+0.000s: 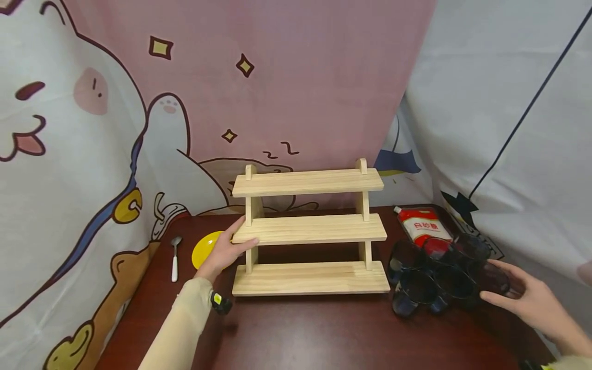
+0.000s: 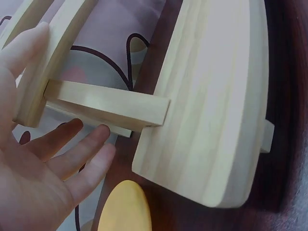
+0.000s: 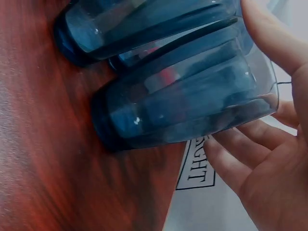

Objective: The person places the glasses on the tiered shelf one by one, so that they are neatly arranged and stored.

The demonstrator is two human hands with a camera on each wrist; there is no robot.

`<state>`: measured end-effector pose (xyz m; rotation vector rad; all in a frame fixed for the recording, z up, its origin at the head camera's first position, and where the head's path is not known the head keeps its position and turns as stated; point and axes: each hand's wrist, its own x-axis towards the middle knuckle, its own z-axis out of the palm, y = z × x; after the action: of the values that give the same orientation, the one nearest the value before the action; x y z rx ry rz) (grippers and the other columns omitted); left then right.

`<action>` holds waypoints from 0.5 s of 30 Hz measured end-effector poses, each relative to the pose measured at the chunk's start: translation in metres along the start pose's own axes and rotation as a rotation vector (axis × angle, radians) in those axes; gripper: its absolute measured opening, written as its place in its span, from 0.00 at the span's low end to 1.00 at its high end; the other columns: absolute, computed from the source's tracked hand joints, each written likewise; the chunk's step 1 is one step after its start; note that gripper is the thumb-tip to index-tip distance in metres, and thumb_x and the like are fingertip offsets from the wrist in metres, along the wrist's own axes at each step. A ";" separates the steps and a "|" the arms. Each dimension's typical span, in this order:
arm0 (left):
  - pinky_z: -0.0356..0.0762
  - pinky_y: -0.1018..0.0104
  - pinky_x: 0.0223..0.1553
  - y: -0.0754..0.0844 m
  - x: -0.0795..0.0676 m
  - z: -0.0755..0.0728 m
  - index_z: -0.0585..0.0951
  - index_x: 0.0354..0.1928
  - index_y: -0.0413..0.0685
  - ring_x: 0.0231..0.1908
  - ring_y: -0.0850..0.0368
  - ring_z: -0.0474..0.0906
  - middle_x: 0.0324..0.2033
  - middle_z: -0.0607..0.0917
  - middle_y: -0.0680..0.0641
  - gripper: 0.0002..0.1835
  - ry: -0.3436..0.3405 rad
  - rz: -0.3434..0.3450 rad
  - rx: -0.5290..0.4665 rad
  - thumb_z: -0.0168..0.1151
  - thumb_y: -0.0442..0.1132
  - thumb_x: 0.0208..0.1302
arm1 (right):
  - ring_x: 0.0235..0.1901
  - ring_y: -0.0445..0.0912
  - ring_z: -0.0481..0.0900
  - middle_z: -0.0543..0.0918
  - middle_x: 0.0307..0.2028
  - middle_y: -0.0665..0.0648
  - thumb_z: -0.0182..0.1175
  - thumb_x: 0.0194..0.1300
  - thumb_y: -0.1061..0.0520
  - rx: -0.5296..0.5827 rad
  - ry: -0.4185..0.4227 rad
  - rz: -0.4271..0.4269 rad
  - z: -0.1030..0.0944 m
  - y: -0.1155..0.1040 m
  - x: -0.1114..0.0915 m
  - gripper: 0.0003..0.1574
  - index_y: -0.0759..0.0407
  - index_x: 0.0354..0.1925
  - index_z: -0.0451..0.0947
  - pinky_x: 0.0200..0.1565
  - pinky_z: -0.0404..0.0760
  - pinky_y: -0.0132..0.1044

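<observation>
A three-tier wooden display stand stands at the back of the table. My left hand holds the left end of its middle shelf. The left wrist view shows the thumb across that board, while several fingers extend past it. At the right, my right hand grips a dark blue drinking glass near its rim, with the thumb on one side and fingers on the other. The glass stands upright at the right end of a cluster of similar glasses.
Behind the glasses lies a red and white sugar bag. Left of the stand are a yellow plate, partly behind my left hand, and a spoon with a white handle. Printed cloth hangs behind the dark red-brown table.
</observation>
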<state>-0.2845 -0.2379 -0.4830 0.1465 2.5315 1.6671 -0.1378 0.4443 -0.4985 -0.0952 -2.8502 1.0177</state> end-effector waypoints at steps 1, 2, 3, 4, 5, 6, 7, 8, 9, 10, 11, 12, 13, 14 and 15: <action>0.80 0.45 0.54 0.000 -0.001 0.000 0.57 0.84 0.68 0.56 0.42 0.79 0.76 0.69 0.41 0.53 0.003 -0.005 -0.009 0.77 0.57 0.62 | 0.41 0.13 0.64 0.76 0.61 0.75 0.78 0.62 0.45 0.017 -0.001 0.000 0.002 0.001 -0.001 0.63 0.68 0.80 0.55 0.32 0.75 0.21; 0.80 0.45 0.54 -0.001 -0.001 0.001 0.57 0.84 0.68 0.56 0.41 0.79 0.76 0.69 0.41 0.52 0.005 -0.009 -0.016 0.77 0.57 0.63 | 0.41 0.13 0.65 0.77 0.60 0.71 0.79 0.61 0.46 0.030 0.005 -0.002 0.004 0.002 -0.003 0.63 0.66 0.80 0.56 0.32 0.75 0.21; 0.81 0.44 0.55 -0.001 -0.001 0.001 0.57 0.83 0.69 0.57 0.41 0.79 0.76 0.68 0.41 0.52 0.011 -0.017 -0.024 0.77 0.57 0.62 | 0.41 0.13 0.66 0.77 0.59 0.67 0.79 0.61 0.47 0.047 0.010 -0.004 0.006 0.002 -0.004 0.63 0.64 0.81 0.56 0.33 0.76 0.20; 0.81 0.43 0.56 -0.001 -0.002 0.001 0.57 0.83 0.70 0.58 0.41 0.79 0.77 0.68 0.41 0.52 0.014 -0.022 -0.031 0.77 0.57 0.63 | 0.42 0.13 0.67 0.78 0.58 0.60 0.80 0.60 0.48 0.063 0.019 -0.005 0.008 0.003 -0.004 0.64 0.62 0.81 0.55 0.34 0.76 0.19; 0.80 0.42 0.57 -0.002 -0.002 0.002 0.57 0.83 0.70 0.60 0.40 0.79 0.77 0.67 0.41 0.52 0.017 -0.028 -0.038 0.77 0.56 0.63 | 0.42 0.13 0.66 0.77 0.58 0.53 0.80 0.59 0.48 0.077 0.032 -0.009 0.010 0.003 -0.005 0.64 0.60 0.81 0.55 0.34 0.75 0.18; 0.80 0.41 0.59 -0.002 -0.002 0.002 0.57 0.83 0.70 0.61 0.40 0.79 0.77 0.66 0.42 0.52 0.021 -0.031 -0.042 0.77 0.56 0.63 | 0.43 0.13 0.67 0.76 0.57 0.47 0.81 0.59 0.49 0.095 0.044 -0.017 0.013 0.004 -0.005 0.64 0.60 0.81 0.56 0.35 0.75 0.17; 0.80 0.41 0.59 -0.002 -0.002 0.002 0.57 0.83 0.70 0.62 0.39 0.78 0.78 0.66 0.42 0.52 0.025 -0.034 -0.048 0.77 0.55 0.63 | 0.43 0.14 0.69 0.75 0.56 0.41 0.81 0.59 0.51 0.114 0.061 -0.027 0.015 0.004 -0.006 0.63 0.60 0.81 0.57 0.36 0.75 0.16; 0.79 0.42 0.60 -0.002 -0.001 0.003 0.57 0.83 0.70 0.64 0.39 0.77 0.78 0.65 0.42 0.51 0.029 -0.037 -0.053 0.77 0.55 0.64 | 0.44 0.14 0.70 0.74 0.54 0.35 0.81 0.59 0.52 0.129 0.078 -0.039 0.017 0.004 -0.006 0.61 0.60 0.80 0.58 0.37 0.75 0.16; 0.79 0.42 0.61 -0.003 -0.001 0.003 0.57 0.83 0.70 0.64 0.38 0.77 0.78 0.65 0.43 0.51 0.035 -0.040 -0.056 0.77 0.54 0.64 | 0.44 0.14 0.71 0.73 0.53 0.30 0.81 0.59 0.53 0.141 0.092 -0.044 0.019 0.005 -0.007 0.60 0.61 0.79 0.58 0.37 0.75 0.16; 0.78 0.42 0.62 -0.003 -0.001 0.004 0.57 0.83 0.69 0.65 0.38 0.76 0.78 0.65 0.43 0.51 0.037 -0.040 -0.056 0.77 0.54 0.64 | 0.43 0.15 0.71 0.71 0.50 0.25 0.81 0.59 0.54 0.148 0.108 -0.047 0.020 0.005 -0.007 0.59 0.62 0.78 0.59 0.37 0.75 0.16; 0.77 0.42 0.63 -0.003 0.000 0.004 0.57 0.83 0.68 0.67 0.39 0.75 0.79 0.65 0.43 0.51 0.042 -0.041 -0.056 0.77 0.53 0.64 | 0.43 0.15 0.72 0.70 0.49 0.23 0.81 0.59 0.54 0.151 0.123 -0.048 0.021 0.006 -0.008 0.58 0.62 0.77 0.60 0.37 0.75 0.16; 0.75 0.42 0.65 -0.002 0.000 0.005 0.57 0.84 0.67 0.68 0.39 0.74 0.79 0.64 0.43 0.51 0.044 -0.040 -0.060 0.77 0.52 0.64 | 0.42 0.15 0.73 0.71 0.48 0.22 0.81 0.59 0.55 0.158 0.135 -0.046 0.022 0.006 -0.008 0.56 0.62 0.76 0.61 0.37 0.76 0.16; 0.73 0.42 0.67 -0.002 0.000 0.005 0.58 0.83 0.67 0.69 0.39 0.72 0.79 0.64 0.44 0.51 0.047 -0.042 -0.064 0.77 0.51 0.64 | 0.42 0.16 0.73 0.71 0.47 0.21 0.81 0.59 0.55 0.166 0.143 -0.041 0.023 0.006 -0.009 0.55 0.61 0.75 0.61 0.36 0.76 0.17; 0.71 0.42 0.69 -0.001 0.000 0.006 0.58 0.83 0.65 0.70 0.39 0.71 0.79 0.64 0.43 0.51 0.049 -0.043 -0.070 0.77 0.50 0.64 | 0.41 0.16 0.73 0.71 0.46 0.20 0.81 0.59 0.55 0.170 0.151 -0.034 0.023 0.007 -0.009 0.54 0.60 0.75 0.62 0.36 0.76 0.17; 0.69 0.42 0.70 0.001 0.000 0.006 0.58 0.83 0.63 0.71 0.39 0.70 0.79 0.64 0.43 0.51 0.051 -0.041 -0.075 0.77 0.49 0.64 | 0.41 0.16 0.73 0.71 0.46 0.20 0.81 0.59 0.55 0.170 0.159 -0.027 0.023 0.007 -0.010 0.53 0.58 0.74 0.62 0.35 0.76 0.17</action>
<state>-0.2832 -0.2318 -0.4845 0.0461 2.4860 1.7690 -0.1304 0.4340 -0.5217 -0.1163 -2.6050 1.1856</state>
